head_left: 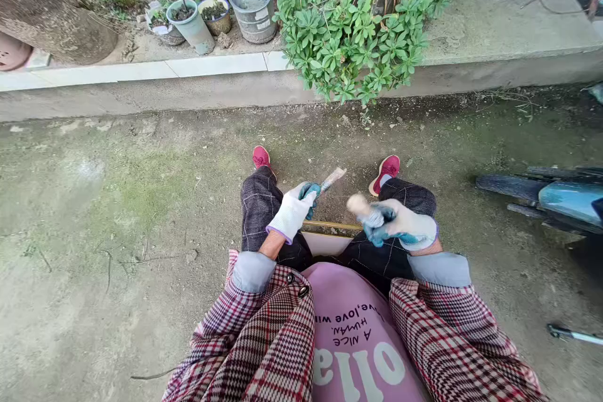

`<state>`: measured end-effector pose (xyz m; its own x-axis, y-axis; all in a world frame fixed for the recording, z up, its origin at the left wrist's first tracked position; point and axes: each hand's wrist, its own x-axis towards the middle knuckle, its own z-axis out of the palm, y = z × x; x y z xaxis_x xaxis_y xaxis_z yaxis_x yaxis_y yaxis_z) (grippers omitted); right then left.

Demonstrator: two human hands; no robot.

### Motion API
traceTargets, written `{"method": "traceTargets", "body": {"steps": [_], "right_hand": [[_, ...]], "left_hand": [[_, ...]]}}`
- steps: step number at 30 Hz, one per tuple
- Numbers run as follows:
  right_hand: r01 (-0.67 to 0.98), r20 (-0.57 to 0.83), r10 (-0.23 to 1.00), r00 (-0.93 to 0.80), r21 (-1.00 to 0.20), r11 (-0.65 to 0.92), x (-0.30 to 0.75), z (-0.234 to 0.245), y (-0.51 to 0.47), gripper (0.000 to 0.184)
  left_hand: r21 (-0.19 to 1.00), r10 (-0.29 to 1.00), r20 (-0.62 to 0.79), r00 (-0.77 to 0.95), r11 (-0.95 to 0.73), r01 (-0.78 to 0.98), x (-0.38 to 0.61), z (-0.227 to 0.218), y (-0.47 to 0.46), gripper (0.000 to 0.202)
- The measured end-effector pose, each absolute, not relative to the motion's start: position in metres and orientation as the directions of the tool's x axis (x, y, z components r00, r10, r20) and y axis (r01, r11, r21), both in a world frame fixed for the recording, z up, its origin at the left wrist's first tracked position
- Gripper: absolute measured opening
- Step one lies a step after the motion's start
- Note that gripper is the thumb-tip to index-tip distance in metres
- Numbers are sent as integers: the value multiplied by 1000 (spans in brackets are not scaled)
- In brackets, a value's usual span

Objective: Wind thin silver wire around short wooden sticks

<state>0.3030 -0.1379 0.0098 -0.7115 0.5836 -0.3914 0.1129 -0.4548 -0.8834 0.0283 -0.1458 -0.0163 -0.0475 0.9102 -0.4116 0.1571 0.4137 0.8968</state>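
Note:
My left hand [296, 207], in a white work glove with blue-green coated fingers, is closed around what looks like a small paintbrush [333, 179]. Its pale, flat end points up and to the right, with a greyish band beside the fingers. To the right, my right hand [400, 224], gloved the same way, is closed on a blurred thing with a rounded beige end [358, 205] and a whitish part beside the fingers; I cannot tell its kind. The two held things are apart, above the ground between my knees. Both palms are hidden.
Beyond my red shoes [389, 171] runs a low concrete ledge [211, 89] with potted plants, a metal pot [253, 7] and a leafy bush [358, 31]. A blue wheeled vehicle part [568, 198] stands at right, near a thin rod [577, 334]. Twigs lie on the left ground.

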Motion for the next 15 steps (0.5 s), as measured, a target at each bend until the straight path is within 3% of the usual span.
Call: {"method": "traceTargets", "body": {"steps": [3,5,7,10,13,15], "right_hand": [[-317,-277,889,-363,-861,-398,293,7,-130,51],[-291,-288,955,-76,-910,-297,284,-1,-119,50],[-62,-290,953,88,-956,-285,278,-15,-107,46],[205,-291,955,52,-933,-296,274,-39,-102,37],[392,-315,937,-153,-889,-235,271,-54,-116,24],[492,-323,902,-286,-857,-151,271,-51,-130,23]], "left_hand": [[899,909,-414,-54,417,132,41,-14,-158,26],[905,915,-399,-53,402,139,47,-9,-168,30],[913,927,-373,-32,373,164,50,-1,-175,26],[892,948,-315,42,280,355,51,12,-181,27],[792,951,-306,52,223,569,47,20,-177,31],[787,957,-291,5,236,570,40,18,-169,27]]}}
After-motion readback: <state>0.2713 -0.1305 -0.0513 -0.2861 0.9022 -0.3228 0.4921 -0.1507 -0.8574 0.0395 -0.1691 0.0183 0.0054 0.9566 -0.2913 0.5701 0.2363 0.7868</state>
